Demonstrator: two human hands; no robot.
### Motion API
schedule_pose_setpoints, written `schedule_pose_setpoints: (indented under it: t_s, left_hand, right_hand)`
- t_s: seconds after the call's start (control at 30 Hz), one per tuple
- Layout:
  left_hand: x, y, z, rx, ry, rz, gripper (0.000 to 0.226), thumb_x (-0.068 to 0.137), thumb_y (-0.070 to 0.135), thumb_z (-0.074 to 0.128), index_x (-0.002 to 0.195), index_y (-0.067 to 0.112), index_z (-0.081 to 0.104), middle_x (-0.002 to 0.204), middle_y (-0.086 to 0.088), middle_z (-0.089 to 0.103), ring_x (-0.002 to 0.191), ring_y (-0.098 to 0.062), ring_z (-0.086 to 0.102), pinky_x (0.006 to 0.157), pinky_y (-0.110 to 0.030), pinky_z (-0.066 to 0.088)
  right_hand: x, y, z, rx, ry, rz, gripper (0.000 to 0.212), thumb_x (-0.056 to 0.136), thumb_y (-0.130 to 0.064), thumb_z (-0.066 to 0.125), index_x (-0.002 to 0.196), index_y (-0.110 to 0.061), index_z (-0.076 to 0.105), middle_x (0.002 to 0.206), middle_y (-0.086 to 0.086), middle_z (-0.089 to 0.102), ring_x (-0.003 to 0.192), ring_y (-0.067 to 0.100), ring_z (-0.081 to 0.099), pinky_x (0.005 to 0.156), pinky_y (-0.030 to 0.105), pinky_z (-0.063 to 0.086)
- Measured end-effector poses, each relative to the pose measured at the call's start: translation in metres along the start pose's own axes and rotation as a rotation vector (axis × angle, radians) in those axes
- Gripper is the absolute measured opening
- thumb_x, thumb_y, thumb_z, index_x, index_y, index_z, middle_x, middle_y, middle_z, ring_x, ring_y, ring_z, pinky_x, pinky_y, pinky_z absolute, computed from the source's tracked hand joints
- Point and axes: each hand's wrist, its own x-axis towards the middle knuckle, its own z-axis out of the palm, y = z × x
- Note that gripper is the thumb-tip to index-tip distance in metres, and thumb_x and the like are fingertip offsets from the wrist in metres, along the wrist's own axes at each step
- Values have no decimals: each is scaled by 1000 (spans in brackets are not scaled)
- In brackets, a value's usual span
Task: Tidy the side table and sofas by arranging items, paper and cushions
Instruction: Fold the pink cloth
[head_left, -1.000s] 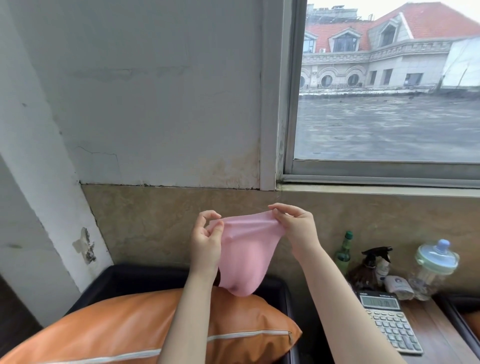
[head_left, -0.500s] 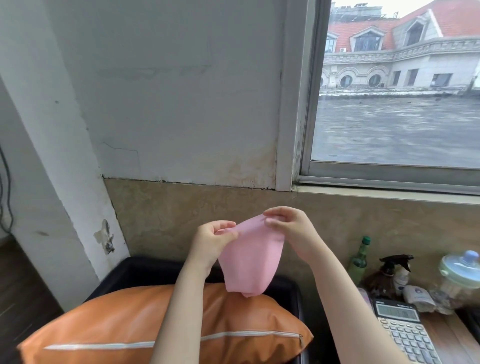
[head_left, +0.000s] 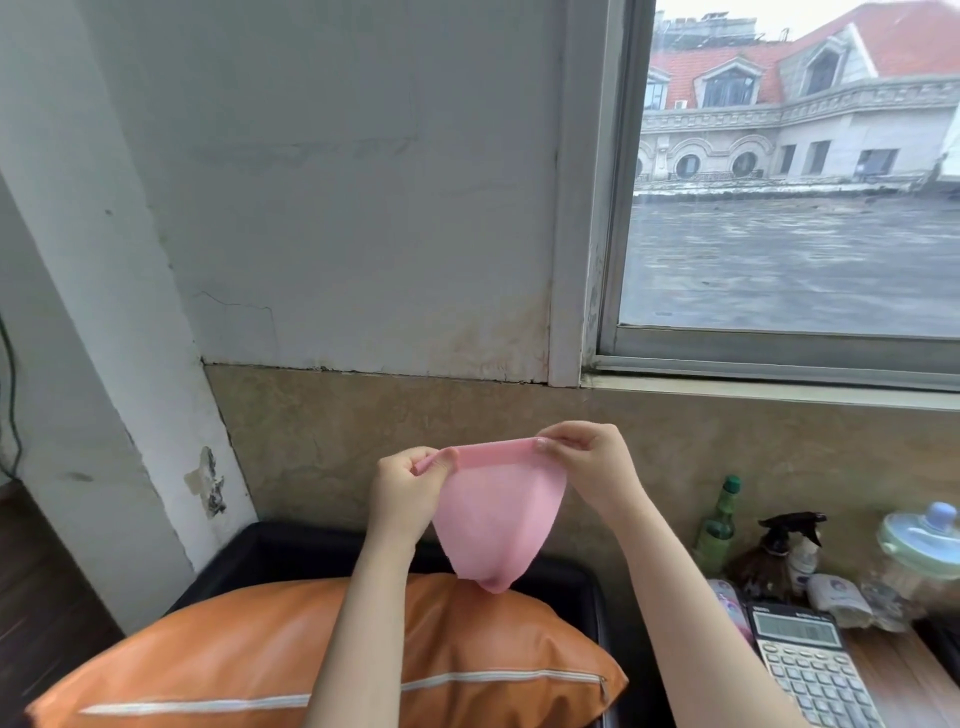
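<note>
A pink cloth (head_left: 496, 514) hangs in the air in front of the wall, folded along its top edge and sagging to a point. My left hand (head_left: 402, 491) pinches its left corner and my right hand (head_left: 592, 462) pinches its right corner, stretching the top edge taut. Below it an orange leather cushion (head_left: 260, 660) with a white zip lies on the black sofa (head_left: 291, 545). The cloth's tip hovers just above the cushion.
At the right a wooden side table (head_left: 914, 680) carries a calculator (head_left: 810, 665), a green bottle (head_left: 719, 519), a dark spray bottle (head_left: 779, 551), a lidded plastic jar (head_left: 919, 545) and small packets. A window sits above it, and a white pillar stands at the left.
My hands have drawn apart and pulled the cloth's folded top edge straight and level. The view has shifted a little to the left.
</note>
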Motion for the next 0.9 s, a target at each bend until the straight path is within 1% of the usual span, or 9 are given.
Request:
schedule_pose_setpoints:
  t_s: [0.07, 0.13, 0.27, 0.43, 0.5, 0.57, 0.67, 0.77, 0.9]
  left_hand:
    - [-2, 1, 1, -73, 22, -22, 20, 90, 14, 63, 70, 14, 63, 62, 6, 62, 61, -9, 53, 56, -20, 40]
    - [-5, 2, 3, -94, 64, -7, 17, 90, 11, 61, 75, 17, 57, 66, 3, 61, 57, -4, 55, 52, -13, 39]
    - [-8, 2, 4, -98, 57, 100, 22, 91, 1, 54, 77, 17, 57, 72, 3, 61, 59, 4, 54, 54, -7, 39]
    - [-5, -1, -5, -45, -89, 54, 28, 89, 6, 62, 67, 22, 69, 70, 12, 69, 67, 5, 59, 60, -5, 41]
    - [-7, 1, -9, -36, -154, 5, 16, 79, 9, 74, 69, 22, 71, 70, 9, 70, 69, -3, 62, 60, -9, 44]
    - [-8, 3, -11, 67, -204, -14, 17, 71, 11, 81, 76, 23, 70, 74, 7, 68, 70, -7, 61, 61, -14, 45]
    - [-8, 7, -12, 235, -176, 7, 19, 74, 12, 79, 76, 27, 68, 73, 9, 64, 69, -6, 59, 60, -15, 43]
    - [-6, 8, -13, 302, -113, 84, 13, 79, 17, 75, 70, 24, 69, 74, 8, 59, 69, -4, 54, 59, -15, 39]
    - [-1, 7, -13, 237, -92, 123, 12, 83, 16, 71, 71, 18, 70, 88, 8, 51, 84, -10, 53, 72, -18, 38]
  right_hand:
    - [-1, -2, 0, 105, 52, 35, 22, 81, 2, 66, 71, -18, 69, 63, -6, 63, 55, -4, 52, 57, 9, 40]
    - [-1, -1, 0, 196, 74, 85, 25, 82, 3, 65, 73, -20, 68, 57, -2, 58, 51, 1, 46, 53, 14, 37]
    - [-3, 0, 5, 276, 82, 141, 31, 83, 4, 62, 65, -20, 70, 63, -3, 64, 62, 8, 53, 64, 22, 40]
    - [-3, -4, 1, 146, 12, 144, 28, 87, -1, 58, 68, -17, 71, 71, -5, 68, 72, 4, 57, 68, 16, 42]
    - [-5, -7, -1, 150, -28, 142, 20, 85, -1, 63, 72, -15, 72, 72, -6, 68, 71, 3, 58, 65, 10, 43]
    - [-7, -11, -3, 112, -92, 123, 15, 76, 0, 72, 76, -15, 71, 72, -7, 66, 70, 4, 57, 63, 6, 43]
    - [-6, -12, -4, -161, -174, 66, 28, 67, 0, 77, 80, -23, 68, 76, -12, 62, 72, 0, 54, 64, 8, 41]
    - [-4, -10, -2, -303, -169, -12, 32, 72, 3, 70, 74, -27, 63, 74, -13, 58, 71, 1, 52, 61, 7, 37]
    - [-3, -10, -4, -245, -78, -78, 11, 77, 3, 69, 78, -7, 73, 78, -10, 51, 74, -1, 50, 64, 3, 34]
